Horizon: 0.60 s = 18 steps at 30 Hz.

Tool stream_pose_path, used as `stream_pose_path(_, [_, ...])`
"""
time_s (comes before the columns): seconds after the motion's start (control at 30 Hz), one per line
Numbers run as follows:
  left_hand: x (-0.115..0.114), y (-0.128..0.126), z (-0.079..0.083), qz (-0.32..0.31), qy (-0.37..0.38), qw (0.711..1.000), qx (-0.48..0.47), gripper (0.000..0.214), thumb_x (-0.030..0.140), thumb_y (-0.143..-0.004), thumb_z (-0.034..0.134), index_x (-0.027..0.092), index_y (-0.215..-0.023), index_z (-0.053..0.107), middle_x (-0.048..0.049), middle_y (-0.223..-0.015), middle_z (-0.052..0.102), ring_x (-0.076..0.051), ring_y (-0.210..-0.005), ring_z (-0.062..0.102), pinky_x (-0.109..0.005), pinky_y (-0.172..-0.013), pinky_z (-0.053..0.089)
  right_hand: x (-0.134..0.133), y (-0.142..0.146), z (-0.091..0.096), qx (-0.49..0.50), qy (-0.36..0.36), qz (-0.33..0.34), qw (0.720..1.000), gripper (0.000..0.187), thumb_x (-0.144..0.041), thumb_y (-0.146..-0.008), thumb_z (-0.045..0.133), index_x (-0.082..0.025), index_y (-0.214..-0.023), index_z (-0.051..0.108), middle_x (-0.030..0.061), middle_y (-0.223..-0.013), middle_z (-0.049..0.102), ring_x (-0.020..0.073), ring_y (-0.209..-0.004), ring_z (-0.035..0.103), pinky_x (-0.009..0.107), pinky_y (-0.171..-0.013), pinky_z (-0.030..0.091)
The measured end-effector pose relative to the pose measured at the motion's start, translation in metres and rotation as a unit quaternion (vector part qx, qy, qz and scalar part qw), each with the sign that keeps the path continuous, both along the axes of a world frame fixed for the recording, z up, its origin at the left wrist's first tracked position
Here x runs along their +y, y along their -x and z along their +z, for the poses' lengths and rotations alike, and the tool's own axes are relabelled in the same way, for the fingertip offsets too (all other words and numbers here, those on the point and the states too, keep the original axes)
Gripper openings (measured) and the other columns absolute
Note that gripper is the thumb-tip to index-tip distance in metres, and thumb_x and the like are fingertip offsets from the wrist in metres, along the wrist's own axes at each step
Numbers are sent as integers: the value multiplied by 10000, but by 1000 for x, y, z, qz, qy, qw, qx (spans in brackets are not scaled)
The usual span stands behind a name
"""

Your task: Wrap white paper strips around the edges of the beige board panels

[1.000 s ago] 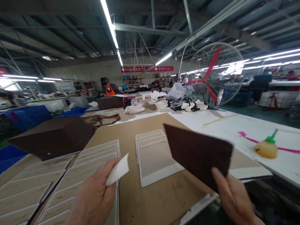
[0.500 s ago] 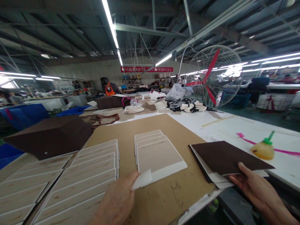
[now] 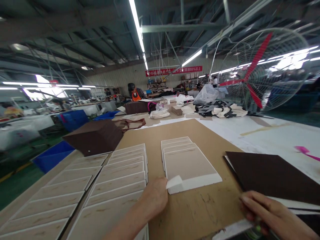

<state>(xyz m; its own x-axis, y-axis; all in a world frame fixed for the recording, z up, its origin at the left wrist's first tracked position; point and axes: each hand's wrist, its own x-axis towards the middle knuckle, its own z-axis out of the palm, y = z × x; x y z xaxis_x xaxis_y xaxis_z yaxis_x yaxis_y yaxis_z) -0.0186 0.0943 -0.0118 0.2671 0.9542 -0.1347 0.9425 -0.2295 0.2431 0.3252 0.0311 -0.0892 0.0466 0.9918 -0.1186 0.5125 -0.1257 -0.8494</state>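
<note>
My left hand (image 3: 155,196) pinches a white pad (image 3: 175,182) onto the card stack (image 3: 190,165) corner just ahead. My right hand (image 3: 272,216), half curled, steadies the brown sheet (image 3: 270,175) at its near edge; I cannot confirm a grip.

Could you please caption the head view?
Left hand holds a white pad at the card stack; right hand beside brown sheet.

place: factory hall | signs: long worktables (image 3: 275,136), steel roof trusses (image 3: 175,28), strip lights (image 3: 137,26), industrial fan (image 3: 262,70)
</note>
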Motion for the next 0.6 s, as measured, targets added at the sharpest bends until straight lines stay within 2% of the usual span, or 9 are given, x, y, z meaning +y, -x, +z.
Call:
stream_pose_path(0.03, [-1,-3,0,0,6,1000,3,322,106,-865,378,190,-969,671,-69,-1000,726,-196,-974,669,-267,-833,487,13,14,3,-64,-64,18,996,471,-645,-877,455,-239,-945,682,84,-952,720,258,-892,680,375,-807,571])
stream_pose_path(0.07, [-2,-5,0,0,10,1000,5,320,99,-855,389,190,-974,672,-68,-1011,725,-196,-991,666,-265,-846,486,27,26,5,-130,-128,19,983,482,-621,-888,443,-231,-1040,682,98,-1085,705,285,-1035,642,431,-950,511])
stream_pose_path(0.1, [-4,-8,0,1,13,1000,6,321,90,-841,399,187,-977,673,-72,-1023,723,-199,-1005,661,-268,-859,484,41,36,5,-191,-175,19,966,504,-593,-894,438,-205,-1112,674,118,-1169,680,311,-1129,596,479,-1033,443])
stream_pose_path(0.17, [-7,-11,1,3,15,1000,5,323,77,-821,409,175,-980,674,-87,-1042,715,-208,-1018,656,-276,-873,484,64,49,0,-284,-221,18,933,549,-545,-912,414,-131,-1177,659,166,-1232,648,352,-1196,546,543,-1072,381])
stream_pose_path(0.27, [-10,-14,3,7,23,1000,-13,316,75,-813,419,168,-967,679,-98,-1043,709,-214,-1009,658,-280,-874,485,82,55,-13,-334,-229,29,914,558,-519,-938,375,-100,-1148,677,186,-1212,655,360,-1172,564,550,-1046,404])
stream_pose_path(0.33, [-13,-13,4,14,32,999,-34,323,73,-811,417,159,-976,682,-108,-1055,704,-218,-1021,655,-288,-884,480,81,52,-22,-329,-238,35,913,521,-506,-940,374,-137,-1113,698,168,-1197,666,343,-1164,575,530,-1052,407])
stream_pose_path(0.43, [-21,-10,5,13,56,995,-82,303,129,-849,415,173,-983,683,-90,-1045,714,-211,-1011,656,-280,-859,483,64,41,-30,-321,-258,74,908,467,-460,-924,371,-198,-1086,721,142,-1173,684,329,-1138,598,513,-1027,443])
stream_pose_path(0.53, [-35,-5,4,7,102,987,-128,255,268,-891,434,216,-910,683,-30,-943,736,-185,-894,684,-237,-714,497,37,30,-35,-330,-313,129,881,447,-455,-908,376,-241,-1073,731,126,-1169,693,329,-1099,627,490,-945,518])
stream_pose_path(0.6, [-41,-1,5,13,107,985,-138,227,278,-877,456,211,-887,672,-33,-946,730,-190,-887,681,-239,-705,491,23,26,-37,-340,-367,120,857,450,-462,-918,366,-242,-1049,736,126,-1126,709,321,-1042,657,461,-866,566])
